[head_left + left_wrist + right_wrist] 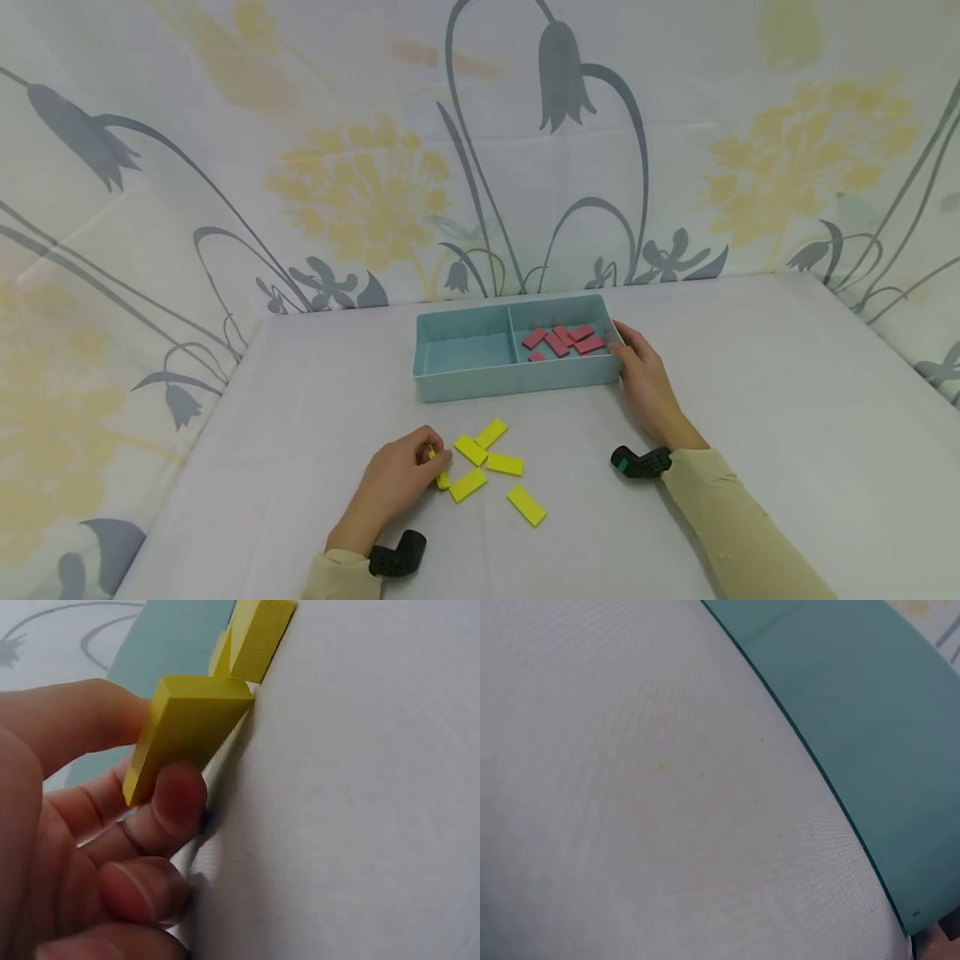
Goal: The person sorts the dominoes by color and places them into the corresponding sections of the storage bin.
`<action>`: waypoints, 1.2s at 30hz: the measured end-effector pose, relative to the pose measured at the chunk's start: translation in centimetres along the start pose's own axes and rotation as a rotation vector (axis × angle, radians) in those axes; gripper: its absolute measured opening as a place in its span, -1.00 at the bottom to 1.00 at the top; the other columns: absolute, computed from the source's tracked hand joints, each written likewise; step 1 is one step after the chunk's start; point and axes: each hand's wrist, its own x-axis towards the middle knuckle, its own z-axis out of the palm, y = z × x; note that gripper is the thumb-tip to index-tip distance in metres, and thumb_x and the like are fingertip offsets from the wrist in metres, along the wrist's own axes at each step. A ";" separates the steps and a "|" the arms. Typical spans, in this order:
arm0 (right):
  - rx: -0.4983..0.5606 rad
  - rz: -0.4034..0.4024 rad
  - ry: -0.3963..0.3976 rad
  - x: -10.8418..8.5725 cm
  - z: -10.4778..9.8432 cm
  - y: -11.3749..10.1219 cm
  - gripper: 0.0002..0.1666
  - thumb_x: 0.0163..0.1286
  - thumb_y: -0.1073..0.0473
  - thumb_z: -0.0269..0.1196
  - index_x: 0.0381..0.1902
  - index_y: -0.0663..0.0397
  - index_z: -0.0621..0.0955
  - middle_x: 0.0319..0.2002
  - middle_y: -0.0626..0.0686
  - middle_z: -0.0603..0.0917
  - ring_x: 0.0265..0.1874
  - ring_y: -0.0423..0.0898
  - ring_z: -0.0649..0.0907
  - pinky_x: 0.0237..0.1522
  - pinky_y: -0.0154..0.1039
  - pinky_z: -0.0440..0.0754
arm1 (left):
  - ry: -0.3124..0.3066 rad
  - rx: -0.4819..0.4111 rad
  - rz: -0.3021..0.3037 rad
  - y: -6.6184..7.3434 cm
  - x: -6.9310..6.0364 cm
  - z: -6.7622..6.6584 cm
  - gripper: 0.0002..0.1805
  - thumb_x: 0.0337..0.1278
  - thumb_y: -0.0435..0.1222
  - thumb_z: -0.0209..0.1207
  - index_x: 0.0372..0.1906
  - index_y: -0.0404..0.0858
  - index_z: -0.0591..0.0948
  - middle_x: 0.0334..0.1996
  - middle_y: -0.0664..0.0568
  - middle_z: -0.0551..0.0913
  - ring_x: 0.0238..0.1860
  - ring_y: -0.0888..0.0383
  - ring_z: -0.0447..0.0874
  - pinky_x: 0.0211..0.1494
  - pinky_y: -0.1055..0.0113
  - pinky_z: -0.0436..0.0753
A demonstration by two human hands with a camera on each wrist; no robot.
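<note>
My left hand [402,472] pinches a yellow rectangular block [191,724] between thumb and fingers, tilted just over the white cloth. Several more yellow blocks [527,505] lie loosely to its right. Behind them stands a light teal two-compartment box [480,383]. Its left compartment shows a bare floor, and several red blocks [557,344] lie flat in the right one. My right hand [647,383] grips the box's right end, thumb at the rim. In the right wrist view the box's side wall [870,735] fills the upper right, with only a sliver of hand at the corner.
A white cloth [300,400] covers the table. At the back hangs a flower-patterned curtain [495,150], close behind the box. Black curved devices [399,553] are worn at both wrists, below beige sleeves [738,517].
</note>
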 end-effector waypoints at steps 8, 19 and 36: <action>-0.002 0.006 0.015 0.0 0.1 -0.1 -0.42 0.42 0.10 -0.10 0.34 0.09 0.11 0.34 0.06 0.06 0.28 -0.12 0.09 0.28 -0.12 0.04 | 0.039 -0.366 -0.054 -1.9 0.6 -0.1 -0.72 0.04 0.08 0.10 -0.32 -0.02 0.51 -0.54 0.07 0.52 -0.70 0.14 0.35 -0.73 0.35 0.37; -0.017 0.003 0.011 0.0 0.3 0.1 -0.42 0.42 0.08 -0.10 0.34 0.09 0.11 0.34 0.06 0.06 0.29 -0.09 0.10 0.28 -0.10 0.06 | 0.117 -0.616 -0.041 -2.4 0.5 -0.6 -0.70 0.07 0.03 0.10 -0.33 -0.13 0.49 -0.59 -0.13 0.44 -0.75 0.13 0.28 -0.79 0.37 0.32; -0.013 0.004 0.023 -0.1 0.3 0.0 -0.41 0.41 0.04 -0.07 0.33 0.05 0.13 0.34 0.06 0.06 0.27 -0.09 0.11 0.28 -0.06 0.04 | 0.342 -0.848 0.052 -3.5 1.8 -1.0 -0.55 0.18 0.07 -0.06 -0.22 -0.26 0.47 -0.30 -0.17 0.52 -0.37 -0.02 0.41 -0.62 0.39 0.43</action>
